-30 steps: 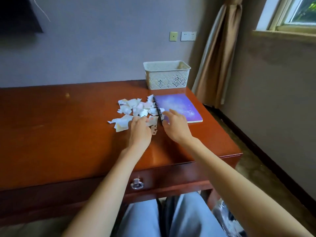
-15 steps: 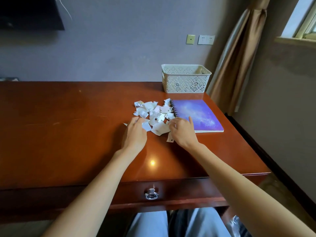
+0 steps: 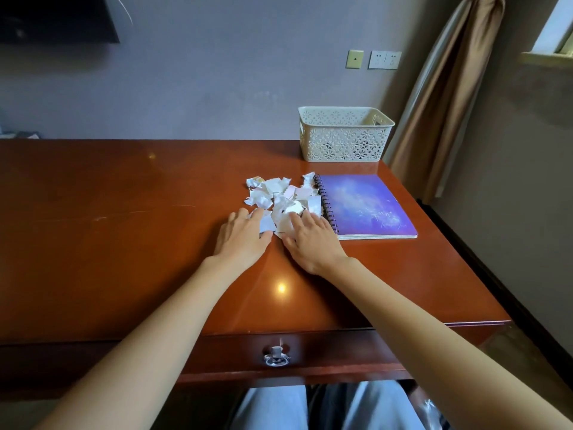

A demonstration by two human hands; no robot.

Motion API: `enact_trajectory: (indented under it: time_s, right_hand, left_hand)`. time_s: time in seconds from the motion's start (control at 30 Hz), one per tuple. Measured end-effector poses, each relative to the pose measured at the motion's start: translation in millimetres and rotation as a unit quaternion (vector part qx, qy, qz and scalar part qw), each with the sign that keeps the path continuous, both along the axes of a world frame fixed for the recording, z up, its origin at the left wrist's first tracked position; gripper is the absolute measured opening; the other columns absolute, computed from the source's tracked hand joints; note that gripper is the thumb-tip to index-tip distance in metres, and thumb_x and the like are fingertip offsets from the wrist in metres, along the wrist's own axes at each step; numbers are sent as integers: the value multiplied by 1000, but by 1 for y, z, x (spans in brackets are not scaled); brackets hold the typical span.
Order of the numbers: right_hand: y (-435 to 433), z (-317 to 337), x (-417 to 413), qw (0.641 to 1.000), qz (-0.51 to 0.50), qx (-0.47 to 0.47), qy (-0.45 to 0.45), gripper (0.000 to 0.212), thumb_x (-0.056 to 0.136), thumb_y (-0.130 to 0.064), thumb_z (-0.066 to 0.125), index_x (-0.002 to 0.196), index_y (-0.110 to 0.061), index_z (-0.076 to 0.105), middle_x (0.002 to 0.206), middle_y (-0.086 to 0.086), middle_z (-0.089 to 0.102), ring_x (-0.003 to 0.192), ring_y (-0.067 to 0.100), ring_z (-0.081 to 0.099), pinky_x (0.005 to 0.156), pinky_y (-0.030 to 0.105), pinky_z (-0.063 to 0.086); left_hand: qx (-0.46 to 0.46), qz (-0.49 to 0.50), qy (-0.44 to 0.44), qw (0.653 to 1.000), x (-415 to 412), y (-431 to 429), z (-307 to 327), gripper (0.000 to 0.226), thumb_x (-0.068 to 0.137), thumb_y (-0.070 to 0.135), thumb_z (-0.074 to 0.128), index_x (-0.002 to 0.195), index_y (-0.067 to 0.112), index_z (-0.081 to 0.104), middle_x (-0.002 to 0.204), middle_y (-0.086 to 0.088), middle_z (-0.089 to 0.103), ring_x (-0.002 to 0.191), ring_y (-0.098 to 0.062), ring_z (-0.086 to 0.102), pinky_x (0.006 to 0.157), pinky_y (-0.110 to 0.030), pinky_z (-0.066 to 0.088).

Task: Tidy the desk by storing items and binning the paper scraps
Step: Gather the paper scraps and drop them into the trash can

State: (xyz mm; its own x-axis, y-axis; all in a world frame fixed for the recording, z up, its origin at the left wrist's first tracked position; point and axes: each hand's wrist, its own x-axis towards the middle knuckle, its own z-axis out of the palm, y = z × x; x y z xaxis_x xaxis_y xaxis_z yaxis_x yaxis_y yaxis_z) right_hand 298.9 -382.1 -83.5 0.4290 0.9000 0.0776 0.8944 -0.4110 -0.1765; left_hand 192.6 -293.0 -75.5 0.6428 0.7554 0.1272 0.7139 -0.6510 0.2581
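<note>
A heap of torn white paper scraps (image 3: 280, 193) lies on the brown wooden desk (image 3: 108, 231), just left of a purple spiral notebook (image 3: 364, 204). My left hand (image 3: 243, 235) lies palm down at the heap's near left edge, fingers spread and touching scraps. At the near right edge rests my right hand (image 3: 311, 240), fingers on the scraps, close to the notebook's spiral. Neither hand has closed around anything. A white lattice basket (image 3: 344, 135) stands at the desk's back right.
A drawer with a metal ring pull (image 3: 277, 356) sits in the desk's front, above my knees. A curtain (image 3: 443, 97) hangs right of the desk. Wall sockets (image 3: 384, 59) are behind the basket. The desk's right edge runs close to the notebook.
Both hands have pushed the near scraps inward, so the heap is tighter. The loose scrap near my right hand is now against the pile. The camera view shifted left and down.
</note>
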Motion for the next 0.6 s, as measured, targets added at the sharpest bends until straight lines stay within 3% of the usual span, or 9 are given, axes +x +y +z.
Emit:
enact_trajectory:
  time_s: [0.13, 0.2, 0.27, 0.33, 0.4, 0.53, 0.6]
  right_hand:
    - [10, -2, 1, 1000, 11, 7, -11, 60, 98, -36, 33, 149, -14, 10, 157, 21, -1, 146, 36, 1, 120, 42, 10]
    - [16, -1, 3, 1000, -10, -9, 8, 62, 97, -40, 32, 150, -23, 4, 157, 19, -10, 145, 39, -4, 118, 46, 9]
    - [22, -1, 6, 999, -19, -21, 27, 57, 97, -42, 31, 149, -26, 12, 156, 20, 1, 143, 41, 8, 115, 46, 16]
    - [26, -1, 9, 1000, -9, -12, 8, 46, 97, -38, 31, 141, -22, 31, 145, 20, 29, 132, 40, 31, 107, 44, 29]
    - [28, 0, 10, 1000, 2, 6, -17, 39, 98, -32, 32, 133, -17, 42, 132, 17, 46, 122, 37, 42, 98, 41, 36]
    - [29, 2, 13, 998, 2, 44, -37, 31, 96, -15, 37, 123, -8, 50, 123, 16, 52, 115, 35, 47, 91, 40, 39]
    - [31, 1, 15, 996, -4, 84, 11, 31, 91, -2, 39, 119, -4, 53, 119, 17, 53, 112, 35, 47, 90, 39, 41]
  left_hand:
    - [-27, 24, 25, 999, 0, 8, -1, 63, 94, 41, 40, 149, 26, 12, 158, -12, 4, 146, -33, -2, 117, -41, 13]
    - [-67, 24, 41, 997, 1, 13, -3, 62, 96, 42, 34, 150, 29, 6, 159, -12, -3, 146, -34, -6, 119, -42, 7]
    - [-65, 18, 39, 997, 3, 16, -6, 56, 98, 39, 30, 150, 26, 12, 158, -13, 9, 146, -32, 7, 118, -39, 11]
    - [-20, 14, 26, 999, 6, 18, -8, 49, 99, 33, 31, 146, 20, 26, 150, -13, 28, 139, -30, 26, 113, -36, 23]
    - [15, 8, 1, 1000, 9, 19, -7, 43, 99, 26, 36, 141, 17, 36, 139, -12, 40, 127, -29, 38, 104, -35, 32]
    - [-67, 23, -126, 990, 17, 23, -4, 39, 93, 8, 45, 131, 14, 50, 129, -13, 45, 120, -30, 43, 94, -30, 37]
    - [-115, 56, -184, 975, 20, 26, -2, 37, 90, 1, 47, 125, 12, 55, 127, -13, 46, 118, -29, 46, 84, -25, 37]
